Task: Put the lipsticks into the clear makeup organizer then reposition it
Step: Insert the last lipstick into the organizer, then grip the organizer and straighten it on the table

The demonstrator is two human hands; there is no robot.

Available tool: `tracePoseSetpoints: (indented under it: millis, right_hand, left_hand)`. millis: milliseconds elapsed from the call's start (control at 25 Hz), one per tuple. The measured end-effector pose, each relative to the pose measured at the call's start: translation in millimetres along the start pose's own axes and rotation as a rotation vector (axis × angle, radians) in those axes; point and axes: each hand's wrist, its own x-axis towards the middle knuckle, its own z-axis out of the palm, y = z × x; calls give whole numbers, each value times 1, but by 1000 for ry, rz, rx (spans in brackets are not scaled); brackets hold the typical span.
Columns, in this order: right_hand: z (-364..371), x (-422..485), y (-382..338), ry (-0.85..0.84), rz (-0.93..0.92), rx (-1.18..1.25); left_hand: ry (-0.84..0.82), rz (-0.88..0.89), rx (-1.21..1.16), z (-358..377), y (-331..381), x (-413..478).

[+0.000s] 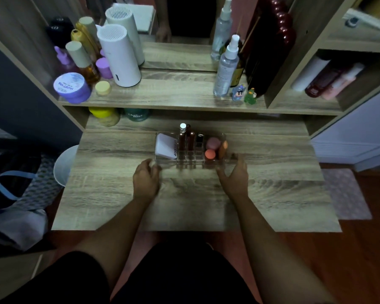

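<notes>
The clear makeup organizer [185,161] sits on the wooden desk, toward its back middle. Several lipsticks [187,139] stand upright in its centre slots, with a black one [199,139] beside them. A white compact [166,147] fills its left compartment, and pink and orange sponges [213,148] fill the right one. My left hand [146,178] curls against the organizer's front left corner, fingers touching it. My right hand [235,177] is spread around the front right corner, thumb in front and fingers to the side, with a small gap. Both hands are slightly blurred.
A raised shelf [173,97] behind the organizer carries a purple jar [71,87], bottles, a white cylinder [121,60], spray bottles [226,69] and two small figurines [245,95]. Jars [105,116] sit under the shelf. A white bin [65,165] stands left of the desk.
</notes>
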Motion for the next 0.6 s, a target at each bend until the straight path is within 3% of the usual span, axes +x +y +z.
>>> tracePoseSetpoints:
  millis: [160,400,600]
  right_hand:
    - [8,7,11,-158,-11,-45]
    - [13,20,8,-77,-111,0]
    - [16,29,7,-56,-38,47]
  left_hand:
    - [-67,-10,14,2,2,10]
    - [-107,20,0,3,2,21]
    - [-142,38,-11,2,-2,30]
